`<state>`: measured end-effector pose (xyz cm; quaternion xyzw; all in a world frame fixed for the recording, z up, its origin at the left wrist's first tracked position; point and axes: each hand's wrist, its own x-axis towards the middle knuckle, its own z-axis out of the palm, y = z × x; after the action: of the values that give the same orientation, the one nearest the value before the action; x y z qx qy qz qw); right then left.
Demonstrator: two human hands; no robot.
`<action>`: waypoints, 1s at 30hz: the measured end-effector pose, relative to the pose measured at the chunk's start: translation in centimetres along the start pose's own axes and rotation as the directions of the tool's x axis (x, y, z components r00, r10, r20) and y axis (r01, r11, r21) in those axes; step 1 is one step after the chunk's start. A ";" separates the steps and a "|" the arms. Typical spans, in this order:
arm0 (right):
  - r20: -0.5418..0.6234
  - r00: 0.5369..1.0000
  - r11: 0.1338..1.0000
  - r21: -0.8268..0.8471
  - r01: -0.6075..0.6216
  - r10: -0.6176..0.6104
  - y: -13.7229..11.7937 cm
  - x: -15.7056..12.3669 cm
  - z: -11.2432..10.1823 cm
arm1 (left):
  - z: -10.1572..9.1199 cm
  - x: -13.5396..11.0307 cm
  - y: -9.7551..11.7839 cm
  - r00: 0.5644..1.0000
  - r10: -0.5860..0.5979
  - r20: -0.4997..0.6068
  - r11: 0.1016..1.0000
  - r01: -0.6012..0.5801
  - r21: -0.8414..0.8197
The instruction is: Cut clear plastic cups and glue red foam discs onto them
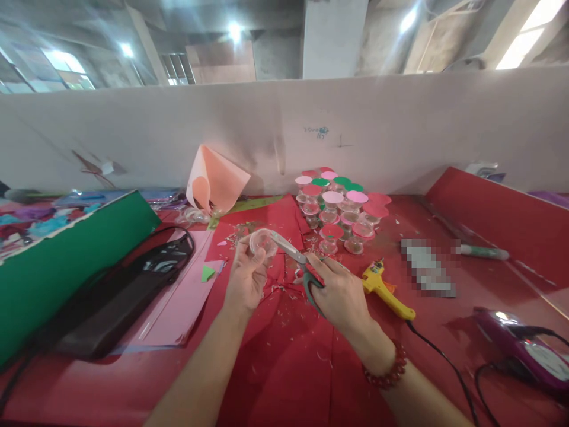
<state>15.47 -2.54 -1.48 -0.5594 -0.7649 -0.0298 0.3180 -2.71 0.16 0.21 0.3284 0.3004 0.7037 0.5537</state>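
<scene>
Between its thumb and fingers, my left hand (248, 276) grips a small clear plastic cup (263, 244) with a round rim. My right hand (340, 293) is closed around the dark handles of a pair of scissors (290, 251). The blades point up and left, and their tip meets the cup's rim. Whether the blades are parted is hard to make out. Behind my hands stand several clear cups (329, 217), many topped with paper discs (332, 197) in red, pink and green. Small trimmed scraps (284, 290) lie on the red sheets below.
To the right lie a yellow glue gun (386, 292) with a cord, a blurred-out object (427, 268) and a purple device (522, 350). On the left are a black bag (133, 296), pink paper (178, 302) and a green board (80, 261). A low wall (267, 130) stands behind.
</scene>
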 end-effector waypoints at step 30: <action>-0.017 0.998 0.989 0.138 -0.054 0.057 -0.3 0.4 -0.8 | -0.5 0.2 -0.8 0.996 0.041 0.083 0.999 -0.039 -0.036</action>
<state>15.44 -2.62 -0.55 -0.5568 -0.7459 0.0260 0.3646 -2.67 0.46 -0.68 0.3540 0.2583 0.7054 0.5571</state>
